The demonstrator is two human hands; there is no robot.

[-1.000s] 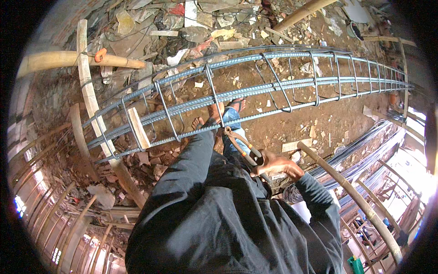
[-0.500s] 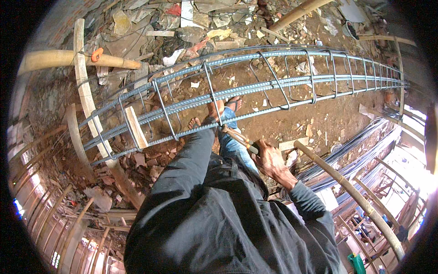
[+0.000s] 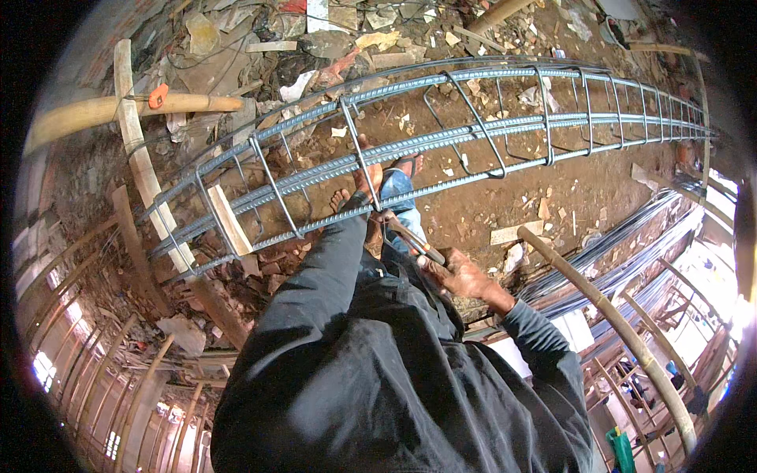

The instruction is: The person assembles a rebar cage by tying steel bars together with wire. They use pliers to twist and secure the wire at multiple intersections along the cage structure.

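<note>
A long cage of ribbed steel bars (image 3: 307, 183) crosses in front of me, with bent square stirrups (image 3: 275, 188) spaced along it. My right hand (image 3: 461, 276) is closed around the handles of pincers (image 3: 412, 240). Their jaw end is just below the nearest bar, by the foot of a stirrup. My left hand (image 3: 369, 180) reaches in among the bars near that same stirrup; bars cover part of it, and its fingers cannot be made out. Any tie wire at the jaws is too small to tell.
A wooden post (image 3: 140, 154) and a bamboo pole (image 3: 87, 118) stand at the cage's left end. To the right are a slanting bamboo pole (image 3: 603, 323) and bundles of long steel rods (image 3: 631, 251). Broken rubble (image 3: 378, 39) covers the far ground. My feet are below the cage.
My right hand has moved slightly left and turned with the pincers. The far part of the cage appears higher in view, as my head has shifted. The left arm stays by the same stirrup.
</note>
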